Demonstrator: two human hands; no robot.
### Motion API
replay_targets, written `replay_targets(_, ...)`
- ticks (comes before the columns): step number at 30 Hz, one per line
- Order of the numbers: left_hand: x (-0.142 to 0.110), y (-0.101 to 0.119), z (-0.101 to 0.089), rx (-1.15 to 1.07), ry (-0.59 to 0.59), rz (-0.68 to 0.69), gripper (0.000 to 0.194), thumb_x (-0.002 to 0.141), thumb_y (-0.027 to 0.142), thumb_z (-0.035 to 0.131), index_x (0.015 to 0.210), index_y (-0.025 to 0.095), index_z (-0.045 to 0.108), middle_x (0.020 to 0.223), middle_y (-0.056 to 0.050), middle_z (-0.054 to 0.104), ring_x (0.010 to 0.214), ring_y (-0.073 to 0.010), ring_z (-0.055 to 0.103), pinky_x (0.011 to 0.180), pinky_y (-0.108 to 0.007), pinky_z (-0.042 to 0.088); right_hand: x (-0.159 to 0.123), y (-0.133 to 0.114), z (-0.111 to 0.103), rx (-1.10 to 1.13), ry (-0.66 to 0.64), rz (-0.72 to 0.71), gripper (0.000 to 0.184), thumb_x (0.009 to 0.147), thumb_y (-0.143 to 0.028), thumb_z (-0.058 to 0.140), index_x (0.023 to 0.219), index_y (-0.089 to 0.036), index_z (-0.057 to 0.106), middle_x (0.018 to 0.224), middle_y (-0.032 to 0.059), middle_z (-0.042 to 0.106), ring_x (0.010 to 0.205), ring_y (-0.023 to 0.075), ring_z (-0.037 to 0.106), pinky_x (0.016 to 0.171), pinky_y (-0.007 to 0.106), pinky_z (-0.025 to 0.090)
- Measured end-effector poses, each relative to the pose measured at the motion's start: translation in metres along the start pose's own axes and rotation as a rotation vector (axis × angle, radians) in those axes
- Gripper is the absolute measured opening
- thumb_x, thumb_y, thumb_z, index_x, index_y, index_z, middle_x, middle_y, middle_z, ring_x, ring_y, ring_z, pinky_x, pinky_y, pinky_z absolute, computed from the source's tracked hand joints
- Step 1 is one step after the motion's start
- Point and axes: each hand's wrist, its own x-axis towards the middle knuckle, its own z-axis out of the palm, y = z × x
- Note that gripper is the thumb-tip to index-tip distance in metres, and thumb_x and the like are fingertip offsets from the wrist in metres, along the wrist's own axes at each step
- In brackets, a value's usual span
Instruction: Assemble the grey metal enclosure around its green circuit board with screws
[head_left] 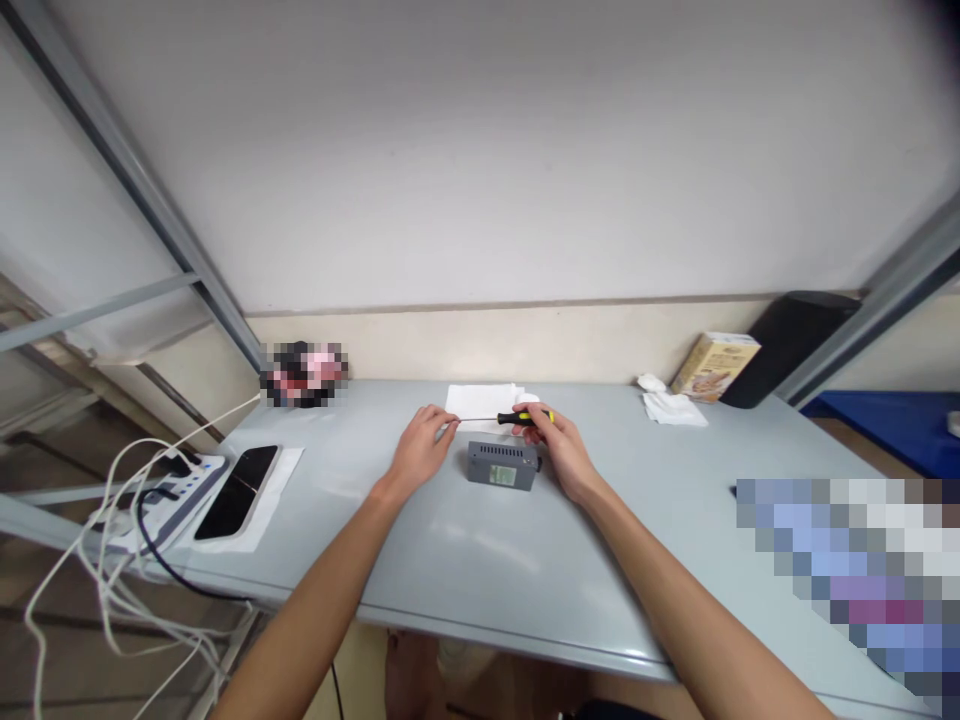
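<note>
A screwdriver (514, 418) with a black and yellow handle lies level above the table, its thin shaft pointing left. Around the handle, the fingers of my right hand (559, 445) are closed. My left hand (426, 445) pinches the tip end of the shaft; whether a small screw is there too, I cannot tell. Just below the screwdriver, nearer to me, a small grey metal box (502, 466) with vent slots and a pale label stands on the table. White paper (480, 397) lies behind the hands, partly covered by them.
To the left are a black phone-like device (238, 492) on paper and a power strip (169, 505) with tangled cables. At the back right stand a yellow carton (715, 367), crumpled tissue (671, 405) and a black cylinder (787, 345). Blurred items occupy the right side.
</note>
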Motion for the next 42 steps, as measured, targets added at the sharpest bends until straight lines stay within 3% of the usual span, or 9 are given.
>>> replay_targets(19, -0.0004, 0.001, -0.002, -0.016, -0.034, -0.021, 0.031, 0.106, 0.041, 0.051, 0.096, 0.023, 0.073, 0.102, -0.005, 0.068, 0.104, -0.0226, 0.062, 0.093, -0.036, 0.05, 0.0013, 0.0005, -0.0044, 0.026, 0.03, -0.014, 0.046, 0.087, -0.068, 0.066, 0.096, -0.024, 0.075, 0.073, 0.0006, 0.066, 0.068, 0.0183, 0.05, 0.072, 0.032, 0.04)
replay_targets(34, -0.0005, 0.0007, -0.0023, -0.052, -0.081, 0.096, 0.032, 0.109, 0.039, 0.047, 0.1, 0.023, 0.073, 0.102, -0.006, 0.069, 0.103, -0.0227, 0.062, 0.094, -0.036, 0.05, 0.0029, 0.0032, -0.0053, 0.035, 0.066, -0.013, 0.047, 0.085, -0.069, 0.067, 0.091, -0.023, 0.075, 0.067, 0.0008, 0.063, 0.066, 0.0186, 0.051, 0.07, 0.033, 0.041)
replay_targets(42, -0.0018, 0.0028, -0.0027, -0.06, -0.072, 0.081, 0.03, 0.107, 0.04, 0.05, 0.1, 0.023, 0.073, 0.102, -0.006, 0.068, 0.102, -0.0227, 0.062, 0.093, -0.036, 0.051, 0.003, 0.0031, -0.0049, 0.037, 0.064, -0.006, 0.049, 0.084, -0.071, 0.067, 0.09, -0.023, 0.075, 0.067, 0.0006, 0.063, 0.066, 0.0184, 0.05, 0.069, 0.032, 0.04)
